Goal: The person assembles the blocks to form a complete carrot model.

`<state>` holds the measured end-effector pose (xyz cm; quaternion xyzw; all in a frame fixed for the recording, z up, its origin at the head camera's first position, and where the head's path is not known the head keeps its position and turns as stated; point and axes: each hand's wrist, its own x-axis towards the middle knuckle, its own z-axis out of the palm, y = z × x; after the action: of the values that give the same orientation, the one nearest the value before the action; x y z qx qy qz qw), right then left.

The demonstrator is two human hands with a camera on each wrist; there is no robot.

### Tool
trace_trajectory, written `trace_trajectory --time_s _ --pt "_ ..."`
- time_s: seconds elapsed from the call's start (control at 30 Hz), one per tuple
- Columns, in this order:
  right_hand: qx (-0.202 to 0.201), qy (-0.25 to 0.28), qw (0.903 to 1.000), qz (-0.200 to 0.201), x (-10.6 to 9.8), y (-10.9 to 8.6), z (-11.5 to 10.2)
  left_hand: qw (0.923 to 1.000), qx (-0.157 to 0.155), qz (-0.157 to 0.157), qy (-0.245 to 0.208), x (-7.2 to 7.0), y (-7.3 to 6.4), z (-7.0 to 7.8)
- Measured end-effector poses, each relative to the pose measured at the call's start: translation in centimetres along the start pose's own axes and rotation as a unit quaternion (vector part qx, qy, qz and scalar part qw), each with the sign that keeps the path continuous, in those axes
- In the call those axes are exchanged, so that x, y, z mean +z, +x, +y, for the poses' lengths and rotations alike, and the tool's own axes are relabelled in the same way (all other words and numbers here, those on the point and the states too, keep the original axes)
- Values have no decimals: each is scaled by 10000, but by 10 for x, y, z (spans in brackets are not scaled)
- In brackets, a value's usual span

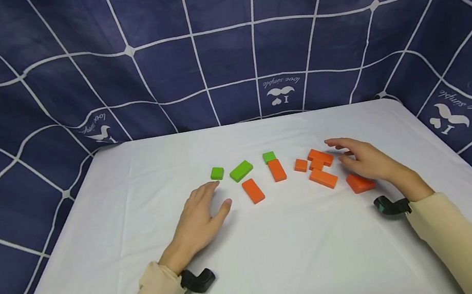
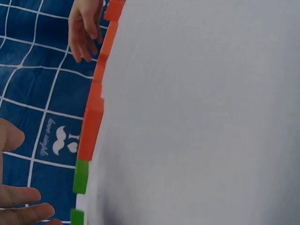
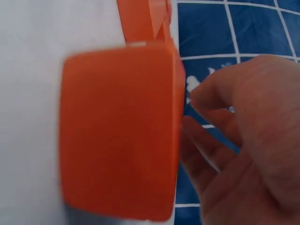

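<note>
My left hand (image 1: 197, 222) hovers over the left-middle of the table with its fingers loosely extended, holding nothing. Closest to its fingertips is a small green block (image 1: 217, 173), with a green oblong block (image 1: 241, 170) and an orange oblong block (image 1: 253, 191) to the right. My right hand (image 1: 367, 160) is held with relaxed fingers, grasping nothing, beside a cluster of orange blocks (image 1: 323, 178). Beneath its wrist side lies a larger orange block (image 1: 358, 183), which looms large in the right wrist view (image 3: 117, 131). I cannot tell whether that hand touches it.
Near the centre, an orange block (image 1: 277, 171) stands against a small green block (image 1: 269, 156). A small orange block (image 1: 300, 165) lies left of the cluster. White cloth covers the table (image 1: 310, 254); a dark blue gridded curtain (image 1: 221, 56) rises behind and at both sides.
</note>
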<state>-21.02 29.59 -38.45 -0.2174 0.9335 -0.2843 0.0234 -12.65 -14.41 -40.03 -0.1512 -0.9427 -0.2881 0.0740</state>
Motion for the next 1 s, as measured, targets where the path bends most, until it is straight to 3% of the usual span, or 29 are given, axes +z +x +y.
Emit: trace_trajectory --time_s 0.2,0.37,0.53,0.67,0.83,1.0 --pt "105 154 9974 -696 2 20 13 9985 -214 -338 -380 18 14 8" --pt "324 361 9934 -1037 6 29 16 9977 -172 -339 -561 31 23 12" --pt "417 274 9909 -1251 9 35 13 9975 -136 -376 -582 41 30 12" --pt "257 172 9900 -1378 9 39 11 9985 -54 -342 -413 47 35 11" --pt "148 148 9895 -1431 6 43 8 9991 68 -284 -301 48 38 13" --pt "336 -7 9888 -1455 5 45 6 9991 194 -328 -192 49 39 12"
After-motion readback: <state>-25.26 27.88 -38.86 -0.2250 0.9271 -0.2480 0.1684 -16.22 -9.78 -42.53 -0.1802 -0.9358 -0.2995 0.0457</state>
